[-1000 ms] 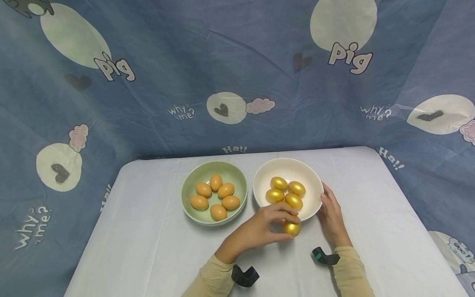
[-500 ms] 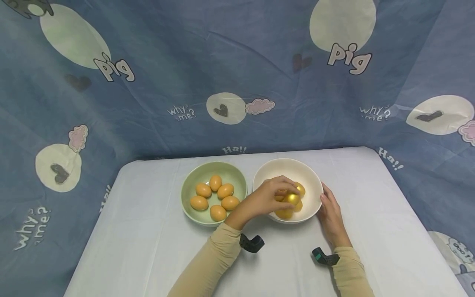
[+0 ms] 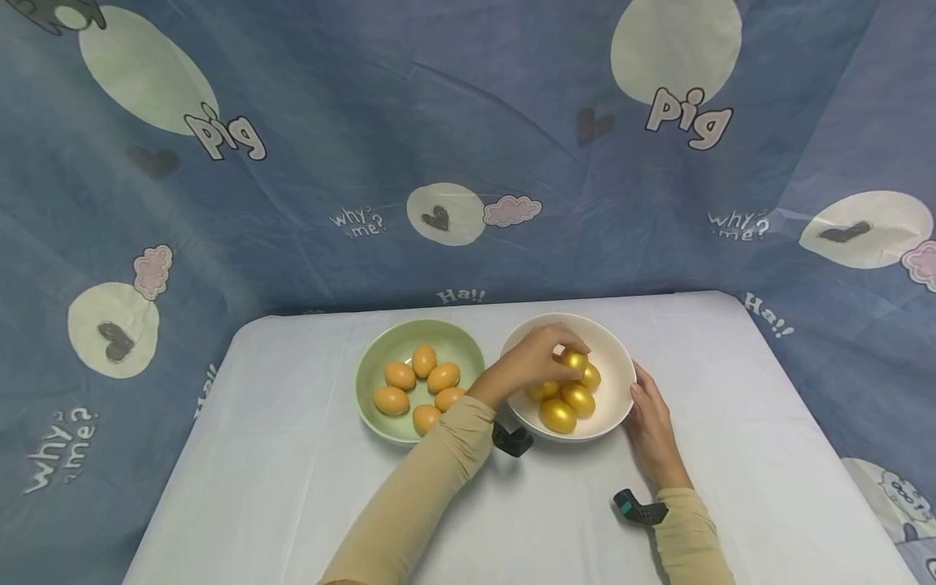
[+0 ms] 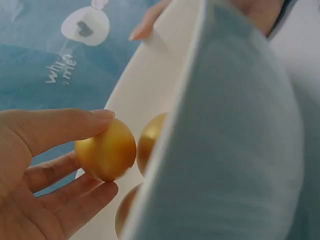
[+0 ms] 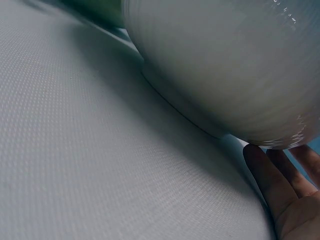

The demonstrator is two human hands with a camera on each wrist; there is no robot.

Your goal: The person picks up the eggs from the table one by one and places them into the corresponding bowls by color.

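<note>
My left hand [image 3: 544, 357] reaches over the white bowl [image 3: 621, 406] and pinches a golden egg [image 3: 574, 361] between thumb and fingers. In the left wrist view that egg [image 4: 107, 152] is inside the bowl, close beside another golden egg [image 4: 150, 140]. Several more golden eggs [image 3: 558, 416] lie in the bowl, partly covered by the left hand in the head view. My right hand [image 3: 654, 435] rests against the bowl's right side. In the right wrist view its fingers [image 5: 272, 182] are fairly straight, with their tips at the bowl's outer wall.
Left of the white bowl stands a green bowl [image 3: 369, 361] with several orange-brown eggs [image 3: 391, 400]; the left forearm passes over its front right edge. A white cloth [image 3: 292, 455] covers the table. A blue printed curtain [image 3: 329, 162] rises behind it.
My left hand has carried a golden egg from the front edge of the white bowl up and over to its far inner part. The right hand has stayed at the bowl's side.
</note>
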